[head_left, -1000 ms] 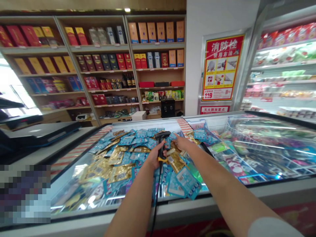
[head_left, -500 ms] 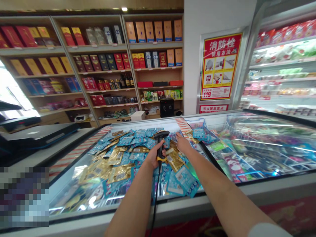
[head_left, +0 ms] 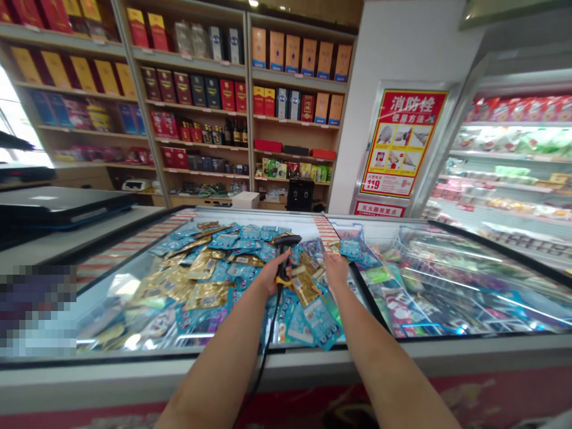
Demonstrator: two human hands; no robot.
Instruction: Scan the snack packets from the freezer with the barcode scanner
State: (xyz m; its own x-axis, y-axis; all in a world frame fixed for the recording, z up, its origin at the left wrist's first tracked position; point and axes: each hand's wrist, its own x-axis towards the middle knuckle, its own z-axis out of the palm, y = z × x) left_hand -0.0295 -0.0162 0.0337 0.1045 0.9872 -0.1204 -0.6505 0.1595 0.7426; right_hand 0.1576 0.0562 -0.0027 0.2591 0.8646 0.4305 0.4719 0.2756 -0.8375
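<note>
My left hand is wrapped round the handle of a black and yellow barcode scanner, its cable hanging down towards me. The scanner is above a heap of blue packets and gold foil packets spread on the glass lid. To the right, my right hand has its fingers curled in at the edge of the heap. A gold packet shows just beyond those fingers, and a blue packet lies beside them. Whatever the right fingers hold is hidden.
The packets lie on a glass-topped chest freezer with more goods under the glass. A dark frame bar divides the top. A counter with a flat black device stands left, shelves of boxes behind, and a lit display fridge right.
My right hand has moved right across the heap, from the middle packets to those near the dark bar. The left hand still grips the scanner. The camera view has tilted and shifted slightly.
</note>
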